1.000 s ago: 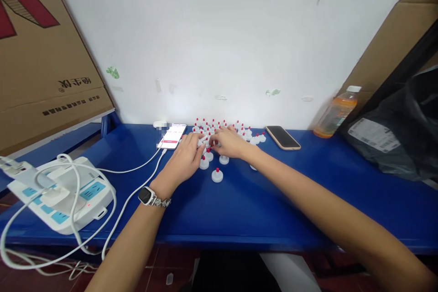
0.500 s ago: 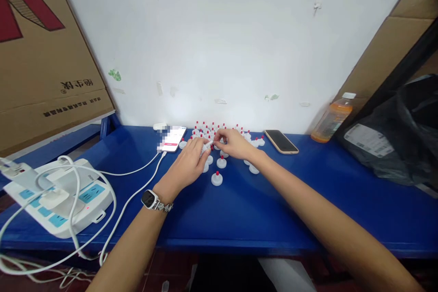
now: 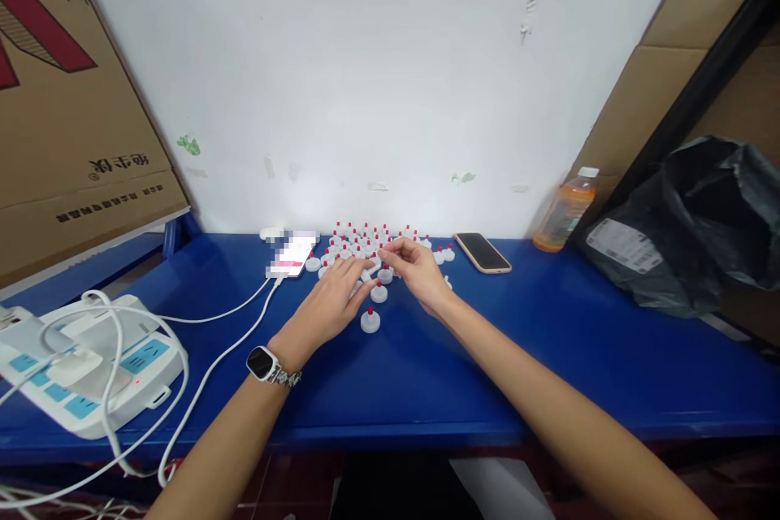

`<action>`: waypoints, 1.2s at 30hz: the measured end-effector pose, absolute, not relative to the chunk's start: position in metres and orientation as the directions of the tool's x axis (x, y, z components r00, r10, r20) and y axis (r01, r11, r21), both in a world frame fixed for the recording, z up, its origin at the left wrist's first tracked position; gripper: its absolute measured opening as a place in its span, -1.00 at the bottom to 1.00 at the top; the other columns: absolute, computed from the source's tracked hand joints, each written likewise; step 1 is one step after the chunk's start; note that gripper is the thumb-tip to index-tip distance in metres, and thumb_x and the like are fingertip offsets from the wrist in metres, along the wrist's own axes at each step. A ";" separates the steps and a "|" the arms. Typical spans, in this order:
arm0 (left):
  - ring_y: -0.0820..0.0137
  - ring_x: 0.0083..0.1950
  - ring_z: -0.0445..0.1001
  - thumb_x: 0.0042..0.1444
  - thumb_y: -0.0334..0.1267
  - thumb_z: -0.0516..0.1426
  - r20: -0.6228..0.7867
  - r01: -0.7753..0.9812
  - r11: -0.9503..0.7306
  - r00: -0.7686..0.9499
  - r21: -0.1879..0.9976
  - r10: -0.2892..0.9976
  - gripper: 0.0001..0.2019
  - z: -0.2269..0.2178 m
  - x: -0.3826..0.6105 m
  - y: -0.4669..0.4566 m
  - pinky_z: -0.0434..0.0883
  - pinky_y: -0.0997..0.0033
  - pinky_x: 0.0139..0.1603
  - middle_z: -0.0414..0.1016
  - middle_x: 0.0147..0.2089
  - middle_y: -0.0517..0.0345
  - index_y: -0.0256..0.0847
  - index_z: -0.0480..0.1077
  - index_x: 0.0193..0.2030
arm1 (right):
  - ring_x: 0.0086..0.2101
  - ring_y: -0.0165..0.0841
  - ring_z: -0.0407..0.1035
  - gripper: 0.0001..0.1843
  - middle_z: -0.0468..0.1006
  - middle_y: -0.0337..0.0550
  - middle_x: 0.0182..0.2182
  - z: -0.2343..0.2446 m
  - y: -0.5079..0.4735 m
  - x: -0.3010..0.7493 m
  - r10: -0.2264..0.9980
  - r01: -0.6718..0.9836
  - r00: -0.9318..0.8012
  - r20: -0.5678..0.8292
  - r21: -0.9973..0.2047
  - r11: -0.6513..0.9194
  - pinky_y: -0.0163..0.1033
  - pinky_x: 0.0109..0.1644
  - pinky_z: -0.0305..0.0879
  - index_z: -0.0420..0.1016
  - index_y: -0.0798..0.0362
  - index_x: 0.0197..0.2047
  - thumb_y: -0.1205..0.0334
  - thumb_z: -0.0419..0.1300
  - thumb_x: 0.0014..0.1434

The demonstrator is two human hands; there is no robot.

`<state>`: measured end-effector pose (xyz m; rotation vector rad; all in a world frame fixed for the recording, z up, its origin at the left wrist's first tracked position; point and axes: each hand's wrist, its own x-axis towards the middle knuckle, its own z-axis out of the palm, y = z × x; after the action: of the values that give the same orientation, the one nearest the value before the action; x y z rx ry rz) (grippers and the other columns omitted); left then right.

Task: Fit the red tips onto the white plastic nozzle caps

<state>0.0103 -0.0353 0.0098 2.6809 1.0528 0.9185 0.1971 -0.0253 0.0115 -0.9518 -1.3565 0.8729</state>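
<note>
My left hand (image 3: 334, 294), with a watch on the wrist, has its fingers closed on a white nozzle cap (image 3: 367, 273). Just to the right, my right hand (image 3: 419, 275) pinches thumb and forefinger together beside that cap. Something small and red shows at those fingertips, but I cannot make out whether it is held. Many white bottle caps with red tips (image 3: 353, 242) stand in a cluster behind both hands. Closer to me, one red-tipped cap (image 3: 370, 322) stands alone, and another (image 3: 379, 292) is by my left thumb.
Left of the caps lies a lit phone (image 3: 298, 254) on a charging cable. A power strip (image 3: 91, 374) with looping white cords covers the table's left end. To the right are a dark phone (image 3: 483, 253), an orange drink bottle (image 3: 566, 211) and a black plastic bag (image 3: 670, 260).
The view has turned slightly to the right. Both hands stay close together among the caps, and the white piece in my left fingers sits at a different angle.
</note>
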 end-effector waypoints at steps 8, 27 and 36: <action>0.21 -0.01 0.43 0.41 -0.05 -0.10 0.512 0.560 -0.765 0.578 0.317 0.635 -0.69 0.014 0.010 -0.039 0.40 0.13 0.02 0.43 -0.06 0.00 -0.16 0.27 0.09 | -0.52 -0.46 0.28 -0.57 0.51 -0.26 -0.53 0.018 -0.034 0.197 0.952 -0.107 -0.116 0.283 -0.957 0.271 -0.30 -0.43 0.17 0.34 0.04 -0.44 -0.07 0.43 -0.10; 0.20 0.14 0.40 0.41 -0.09 -0.10 0.497 0.479 -0.772 0.591 0.417 0.635 -0.65 0.010 0.023 -0.047 0.38 0.07 0.16 0.38 0.12 -0.09 -0.16 0.13 0.24 | -0.48 -0.43 0.30 -0.65 0.47 -0.27 -0.51 0.020 -0.047 0.219 0.923 -0.056 -0.204 0.327 -0.945 0.323 -0.27 -0.35 0.24 0.30 0.02 -0.43 0.01 0.36 0.02; 0.21 0.07 0.40 0.40 -0.10 -0.09 0.547 0.531 -0.795 0.588 0.294 0.595 -0.71 0.030 0.037 -0.025 0.33 0.08 0.14 0.46 0.00 0.02 -0.15 0.35 0.04 | -0.47 -0.44 0.35 -0.98 0.50 -0.27 -0.51 0.020 -0.045 0.262 0.888 0.592 -0.285 0.361 -0.662 0.459 -0.32 -0.34 0.21 0.43 0.06 -0.36 0.35 0.19 0.08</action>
<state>0.0373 -0.0255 0.0299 2.7109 0.9641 0.9903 0.2621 -0.0451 0.0196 -1.2316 -1.9977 0.5306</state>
